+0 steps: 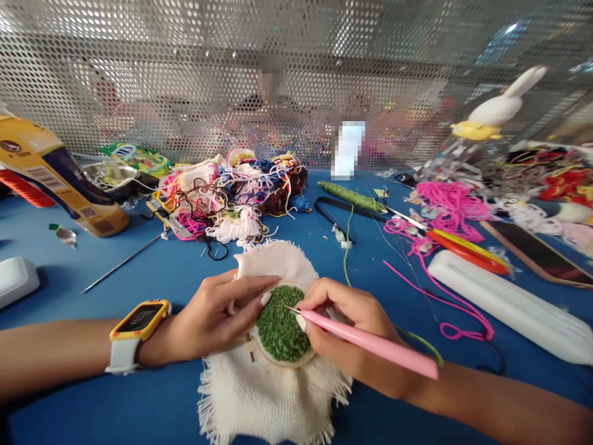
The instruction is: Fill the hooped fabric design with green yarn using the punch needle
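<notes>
A pink punch needle point(370, 343) is gripped in my right hand point(354, 315), its metal tip against the dark green looped yarn point(281, 330). Those loops fill a small round embroidery hoop point(291, 369), which clamps a cream cloth point(273, 405) with frayed edges. My left hand point(227, 312) holds the hoop's left side, with the thumb at the edge of the loops and the fingers along the far rim. Green yarn point(346, 253) runs from a green yarn bundle point(354, 196) towards my right hand. A strand also leaves the needle's back end.
A tangled yarn heap point(241, 191) lies behind the hoop. On the right are pink yarn point(447, 210), red-and-yellow-handled scissors point(467, 250), a white case point(509, 306) and a phone point(537, 250). A bottle point(65, 179) and a thin metal rod point(123, 262) are left. Perforated metal panel point(185, 80) stands behind.
</notes>
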Tool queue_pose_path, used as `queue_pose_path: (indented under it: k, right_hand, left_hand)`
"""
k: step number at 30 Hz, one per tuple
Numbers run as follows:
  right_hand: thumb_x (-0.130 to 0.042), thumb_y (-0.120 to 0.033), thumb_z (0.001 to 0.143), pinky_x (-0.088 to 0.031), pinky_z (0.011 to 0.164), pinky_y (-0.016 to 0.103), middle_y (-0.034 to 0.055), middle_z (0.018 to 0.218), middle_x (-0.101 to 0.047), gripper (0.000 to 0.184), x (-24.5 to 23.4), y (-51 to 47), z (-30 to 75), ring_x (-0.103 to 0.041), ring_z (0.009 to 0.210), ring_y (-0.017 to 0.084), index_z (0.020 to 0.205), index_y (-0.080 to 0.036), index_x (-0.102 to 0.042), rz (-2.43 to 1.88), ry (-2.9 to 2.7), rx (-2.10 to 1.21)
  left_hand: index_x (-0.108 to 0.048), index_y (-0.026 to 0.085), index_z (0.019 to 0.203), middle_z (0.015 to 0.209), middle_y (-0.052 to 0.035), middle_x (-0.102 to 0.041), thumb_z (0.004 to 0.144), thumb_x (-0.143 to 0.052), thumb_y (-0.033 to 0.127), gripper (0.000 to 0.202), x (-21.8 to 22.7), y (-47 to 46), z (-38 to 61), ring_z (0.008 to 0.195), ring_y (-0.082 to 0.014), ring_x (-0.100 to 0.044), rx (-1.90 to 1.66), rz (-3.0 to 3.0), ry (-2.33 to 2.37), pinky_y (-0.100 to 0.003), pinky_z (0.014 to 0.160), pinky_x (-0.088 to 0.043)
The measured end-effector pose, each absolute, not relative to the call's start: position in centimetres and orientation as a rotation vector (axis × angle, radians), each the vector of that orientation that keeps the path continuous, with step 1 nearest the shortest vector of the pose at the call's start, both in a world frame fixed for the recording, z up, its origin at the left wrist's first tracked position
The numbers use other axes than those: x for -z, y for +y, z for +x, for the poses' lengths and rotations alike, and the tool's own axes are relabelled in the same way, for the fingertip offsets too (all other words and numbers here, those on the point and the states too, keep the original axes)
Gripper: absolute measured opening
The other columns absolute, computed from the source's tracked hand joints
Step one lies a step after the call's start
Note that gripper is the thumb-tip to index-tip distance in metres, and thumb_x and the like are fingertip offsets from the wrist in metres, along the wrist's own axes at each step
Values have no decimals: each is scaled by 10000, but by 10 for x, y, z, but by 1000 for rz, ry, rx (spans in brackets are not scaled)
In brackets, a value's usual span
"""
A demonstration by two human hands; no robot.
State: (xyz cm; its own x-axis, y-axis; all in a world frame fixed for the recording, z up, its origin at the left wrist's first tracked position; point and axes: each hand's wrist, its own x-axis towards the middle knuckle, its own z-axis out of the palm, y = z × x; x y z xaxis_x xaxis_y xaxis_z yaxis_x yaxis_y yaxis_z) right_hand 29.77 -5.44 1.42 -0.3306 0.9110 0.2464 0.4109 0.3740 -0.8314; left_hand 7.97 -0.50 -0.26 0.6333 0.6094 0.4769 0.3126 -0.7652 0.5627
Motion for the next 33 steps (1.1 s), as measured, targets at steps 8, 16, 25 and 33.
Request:
queue_pose_path:
  k: [8, 16, 25, 33]
  right_hand:
    - [-472, -130, 822, -392, 571, 229, -18, 696, -477, 98, -7, -53, 303, -457, 616, 104, 759, -193, -432, -974, -1904, -846]
    - [-479, -83, 832, -441, 613, 239, 20, 701, -532, 125, -9, -52, 297, -507, 642, 117, 744, -172, -472, -953, -2037, -686]
    - [-484, -104, 866, -458, 612, 258, 38, 700, -529, 123, 6, -44, 289, -501, 643, 131, 762, -151, -530, -852, -2156, -429]
    - [-458, -45, 793, -393, 540, 236, -4, 641, -468, 163, -1, -52, 293, -446, 578, 107, 725, -185, -408, -822, -1964, -557]
  left_hand:
    - [-601, 144, 1174, 640, 22, -591, 854, -542, 90, 330, 5, -4, 80, 489, -54, -375, -949, 2410, 733, -158, 439, -317]
    - [-593, 134, 1174, 723, 1, -593, 853, -534, 76, 332, 4, -6, 79, 525, -51, -407, -956, 2419, 716, -151, 468, -347]
    - [-584, 91, 1167, 707, -5, -566, 851, -512, 56, 326, 0, -10, 81, 538, -58, -431, -990, 2459, 666, -156, 477, -367]
    - [-591, 101, 1165, 664, 6, -554, 856, -518, 70, 319, 1, -7, 79, 502, -52, -416, -954, 2444, 666, -154, 433, -337]
